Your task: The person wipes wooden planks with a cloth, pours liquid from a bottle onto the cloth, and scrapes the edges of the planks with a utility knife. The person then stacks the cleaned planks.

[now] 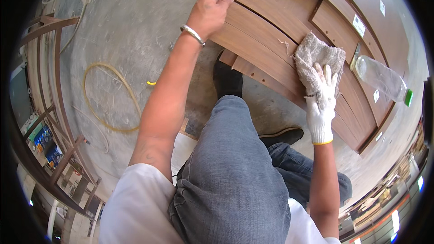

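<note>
**Gloved hand presses rag to brown slatted panel as a clear bottle lies alongside**

A clear plastic bottle with a green cap appears to lie on its side on the right, beyond the rag; whether any liquid is inside cannot be told. Near its base is a flat tool. At the far left, within a dark brown frame, sit blue printed packs, their contents hidden.

The slatted panel slants from upper left to lower right in front of the person, above the grey floor. Its boards are mid-brown with darker grain, parted by narrow seams, one a dark gap. A loose thread rests on the surface. Other brown boards, some with holes and white labels, lie beyond it.

The bare left hand, a silver bangle at its wrist, grips the panel's upper-left end, thumb on top. The right hand, in a white knit glove, lies spread over the greyish, shaggy rag, pressing it against the panel.
</note>
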A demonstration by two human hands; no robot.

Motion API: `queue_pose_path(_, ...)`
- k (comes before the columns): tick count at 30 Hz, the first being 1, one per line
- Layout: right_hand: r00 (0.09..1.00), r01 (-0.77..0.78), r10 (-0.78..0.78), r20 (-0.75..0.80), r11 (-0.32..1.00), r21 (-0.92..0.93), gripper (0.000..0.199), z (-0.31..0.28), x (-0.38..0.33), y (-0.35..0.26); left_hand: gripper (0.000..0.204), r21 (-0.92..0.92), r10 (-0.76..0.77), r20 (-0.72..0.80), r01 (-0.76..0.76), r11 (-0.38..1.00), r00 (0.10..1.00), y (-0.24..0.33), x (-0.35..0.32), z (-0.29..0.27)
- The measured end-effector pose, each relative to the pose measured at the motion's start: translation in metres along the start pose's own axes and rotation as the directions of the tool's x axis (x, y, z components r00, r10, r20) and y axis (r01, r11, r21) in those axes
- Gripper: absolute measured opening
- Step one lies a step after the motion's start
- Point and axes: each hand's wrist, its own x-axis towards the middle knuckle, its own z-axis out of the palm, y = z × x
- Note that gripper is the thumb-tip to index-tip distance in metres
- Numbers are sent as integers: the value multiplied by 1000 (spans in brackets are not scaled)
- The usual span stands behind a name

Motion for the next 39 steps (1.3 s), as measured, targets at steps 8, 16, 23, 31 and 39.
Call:
queue_pose_path(8, 949, 294, -302, -89, 951, -93, 59, 25, 79, -60, 46, 26, -13, -34, 13, 1000, 999, 7, -1, 4)
queue_pose_path(16, 854, 510, -496, -159, 858, 63, 39, 33, 96, -79, 48, 13, 16, 66, -17, 1000, 998, -11, 10, -5)
queue_pose_path(23, 994, 9, 25, 106, 953, -301, 62, -24, -88, 66, 52, 365, 47, -33, -32, 931, 998, 17, -3, 4)
queue_pose_path(31, 992, -107, 97, -75, 985, -138, 60, -4, -58, 5, 53, 380, 55, -33, -39, 924, 998, 12, -1, 7)
queue_pose_path(39, 960, 215, -190, -207, 971, 107, 53, 41, 40, -72, 55, 621, -51, -60, 77, 780, 997, 27, 1, 8)
